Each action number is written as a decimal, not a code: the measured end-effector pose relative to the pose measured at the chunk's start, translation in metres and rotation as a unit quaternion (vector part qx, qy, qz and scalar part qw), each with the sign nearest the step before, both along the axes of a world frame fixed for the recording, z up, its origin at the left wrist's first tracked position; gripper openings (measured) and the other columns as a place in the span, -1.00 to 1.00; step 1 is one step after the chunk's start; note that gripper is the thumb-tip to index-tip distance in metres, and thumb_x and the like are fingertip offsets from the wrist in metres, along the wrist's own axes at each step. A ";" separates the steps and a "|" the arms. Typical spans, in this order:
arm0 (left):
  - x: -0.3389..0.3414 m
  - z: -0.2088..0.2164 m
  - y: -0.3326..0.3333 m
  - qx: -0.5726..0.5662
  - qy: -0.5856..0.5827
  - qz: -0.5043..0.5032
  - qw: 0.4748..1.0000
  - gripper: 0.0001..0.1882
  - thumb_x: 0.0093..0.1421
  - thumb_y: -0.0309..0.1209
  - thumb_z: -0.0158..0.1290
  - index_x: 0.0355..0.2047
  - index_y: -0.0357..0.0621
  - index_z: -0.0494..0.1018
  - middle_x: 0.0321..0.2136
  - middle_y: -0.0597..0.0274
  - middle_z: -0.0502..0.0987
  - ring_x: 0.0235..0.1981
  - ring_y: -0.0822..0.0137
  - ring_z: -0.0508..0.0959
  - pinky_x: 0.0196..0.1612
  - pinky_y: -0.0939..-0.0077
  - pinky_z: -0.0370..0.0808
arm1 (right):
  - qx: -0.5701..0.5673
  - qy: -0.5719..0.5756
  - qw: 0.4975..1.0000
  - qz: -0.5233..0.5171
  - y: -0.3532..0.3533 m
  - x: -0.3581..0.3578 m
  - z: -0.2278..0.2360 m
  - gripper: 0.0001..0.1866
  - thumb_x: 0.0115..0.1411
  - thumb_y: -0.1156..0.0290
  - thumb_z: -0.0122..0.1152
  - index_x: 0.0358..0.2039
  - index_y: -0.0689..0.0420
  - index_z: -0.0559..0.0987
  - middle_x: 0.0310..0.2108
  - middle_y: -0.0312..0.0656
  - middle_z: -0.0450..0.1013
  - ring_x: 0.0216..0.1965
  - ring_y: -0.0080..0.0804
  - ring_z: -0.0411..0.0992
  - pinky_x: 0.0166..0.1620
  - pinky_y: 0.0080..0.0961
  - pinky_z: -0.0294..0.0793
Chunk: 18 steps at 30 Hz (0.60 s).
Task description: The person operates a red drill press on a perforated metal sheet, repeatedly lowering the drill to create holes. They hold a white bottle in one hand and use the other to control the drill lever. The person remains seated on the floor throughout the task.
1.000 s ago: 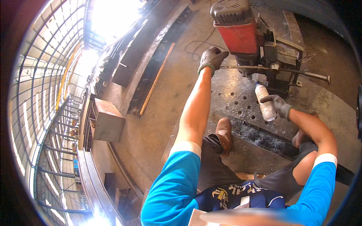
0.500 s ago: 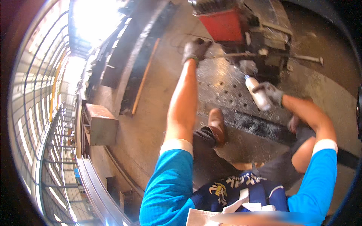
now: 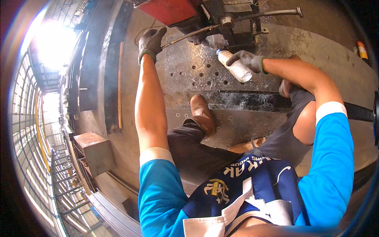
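My left hand, in a dark glove, is closed round the left end of a long metal handle bar, its thumb sticking up. This bar runs to a hub on a red and black machine, which stands on a steel plate with several round holes. In my gloved right hand is a white plastic bottle with a blue tip. The bottle is tilted, its tip pointing up and left toward the foot of the machine. Wet, shiny patches lie on the plate around there.
My boot stands by a dark wet steel strip across the plate. A metal box sits on the left, near long steel sections. An orange and white object is at the far right.
The view has turned and shifted, so the machine appears higher and further left. Both hands keep their grip, and the bar now slopes up to the right.
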<state>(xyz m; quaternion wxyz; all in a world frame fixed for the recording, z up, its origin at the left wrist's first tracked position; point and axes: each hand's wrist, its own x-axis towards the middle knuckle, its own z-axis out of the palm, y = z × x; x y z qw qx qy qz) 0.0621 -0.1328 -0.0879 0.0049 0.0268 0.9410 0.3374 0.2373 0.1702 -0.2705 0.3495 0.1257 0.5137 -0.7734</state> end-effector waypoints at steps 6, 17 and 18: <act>-0.011 -0.007 -0.005 -0.025 0.016 -0.021 0.999 -0.43 0.13 0.08 0.31 -0.16 -0.24 0.70 -0.32 0.01 0.71 -0.36 0.23 0.68 -0.21 0.25 0.58 | 0.050 0.030 0.998 -0.021 0.002 0.002 -0.009 -0.81 0.14 0.41 0.39 -0.29 0.25 0.68 -0.41 -0.20 0.58 -0.53 -0.42 0.55 -0.35 -0.42 0.62; -0.009 -0.008 -0.004 0.002 -0.009 0.006 1.000 -0.44 0.12 0.05 0.31 -0.17 -0.25 0.70 -0.41 0.05 0.69 -0.47 0.24 0.66 -0.33 0.29 0.60 | 0.004 -0.010 1.000 -0.024 0.005 -0.004 -0.024 -0.85 0.11 0.42 0.42 -0.35 0.21 0.67 -0.49 -0.21 0.55 -0.57 -0.38 0.53 -0.39 -0.40 0.62; -0.009 -0.009 -0.004 0.003 -0.005 0.004 1.000 -0.44 0.12 0.05 0.31 -0.17 -0.25 0.70 -0.40 0.05 0.69 -0.47 0.24 0.67 -0.33 0.30 0.60 | -0.021 -0.020 0.999 -0.021 0.005 -0.004 -0.024 -0.86 0.11 0.42 0.43 -0.34 0.19 0.68 -0.48 -0.20 0.56 -0.56 -0.38 0.54 -0.38 -0.40 0.62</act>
